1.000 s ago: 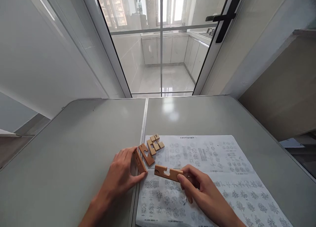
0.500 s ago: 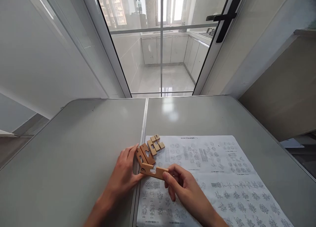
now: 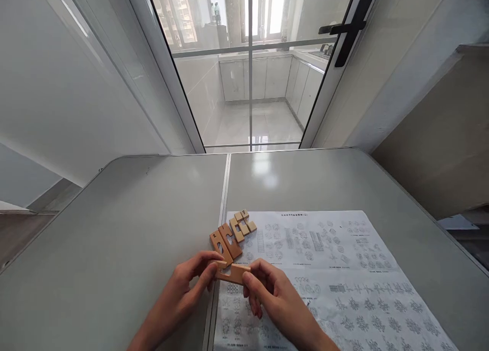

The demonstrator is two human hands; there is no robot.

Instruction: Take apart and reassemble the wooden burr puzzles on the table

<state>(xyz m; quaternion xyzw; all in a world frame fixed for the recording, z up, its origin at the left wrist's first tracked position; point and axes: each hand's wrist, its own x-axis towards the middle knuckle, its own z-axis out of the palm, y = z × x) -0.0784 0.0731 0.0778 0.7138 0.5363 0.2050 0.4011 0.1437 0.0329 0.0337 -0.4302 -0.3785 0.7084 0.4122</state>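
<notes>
A notched wooden puzzle piece [image 3: 237, 273] is pinched at both ends, held on edge near the front of the table. My left hand [image 3: 193, 280] closes on its left end, covering part of it. At the opposite end, the thumb and fingers of my right hand [image 3: 269, 290] grip it. Just beyond lie two brown wooden pieces side by side, one marked 2 [image 3: 220, 245] and one marked 1 [image 3: 231, 240]. Past these, a paler notched piece marked 3 [image 3: 244, 223] rests on the corner of the printed sheet.
A large sheet of printed diagrams [image 3: 324, 249] covers the right front of the grey table [image 3: 114, 228]. A metal seam [image 3: 226, 188] runs down the tabletop. Behind the far edge stands a glass door with a black handle [image 3: 353, 30].
My left hand has moved from beside the piece marked 2 to the left end of the held piece. My right hand has shifted slightly left with that piece.
</notes>
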